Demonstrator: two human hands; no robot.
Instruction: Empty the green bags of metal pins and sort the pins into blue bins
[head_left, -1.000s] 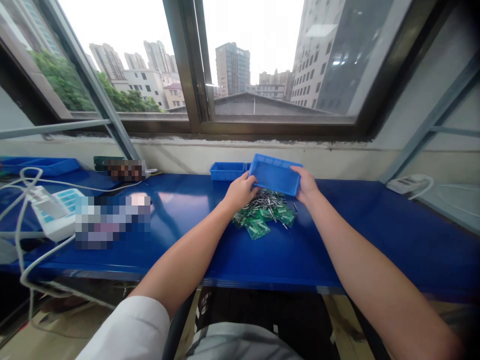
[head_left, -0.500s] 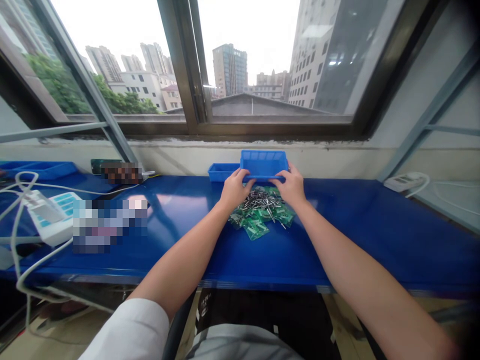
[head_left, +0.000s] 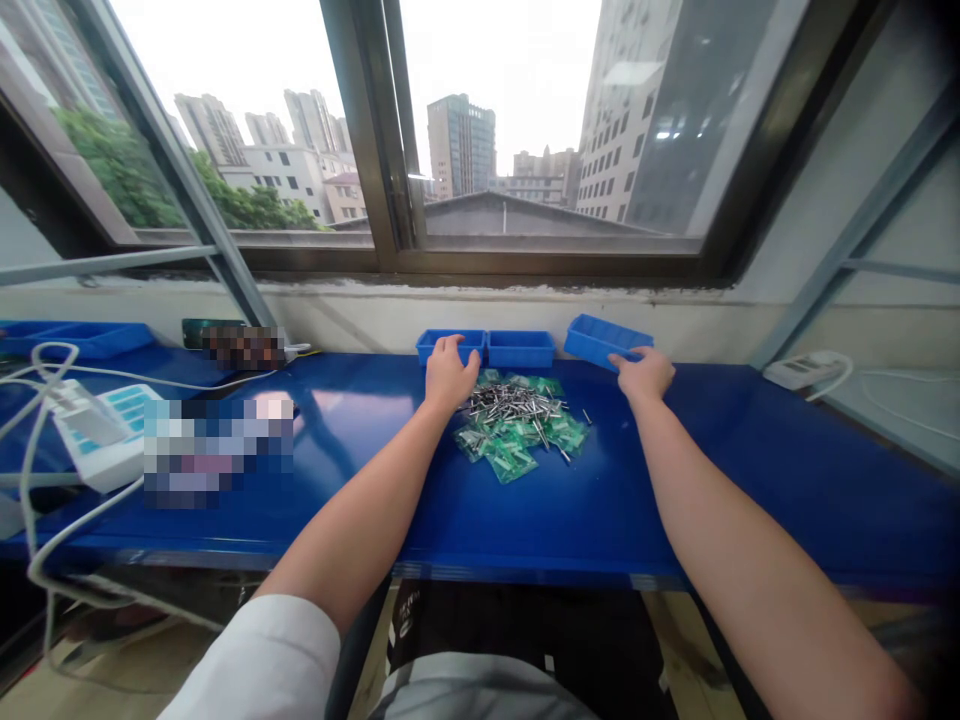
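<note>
My right hand (head_left: 646,376) pinches the near edge of a blue plastic bin (head_left: 606,340), which sits slightly tilted at the right end of a row by the wall. In front of another blue bin (head_left: 431,346), at the row's left end, my left hand (head_left: 451,374) is held with fingers apart and nothing in it. Whether it touches that bin I cannot tell. A third blue bin (head_left: 520,349) stands between them. Nearer me lies a heap of thin metal pins (head_left: 517,402), on and among small green-tinted plastic packets (head_left: 511,458).
The blue table (head_left: 360,500) runs below a window. On the left are a white power strip (head_left: 124,430) with cables and a blurred-out patch. More blue bins (head_left: 105,340) stand at far left. A white device (head_left: 806,368) with a cable lies at right by a metal post.
The bin that both hands held above the heap has moved right in my right hand. My left hand has let go of it and shifted left. The middle bin now shows.
</note>
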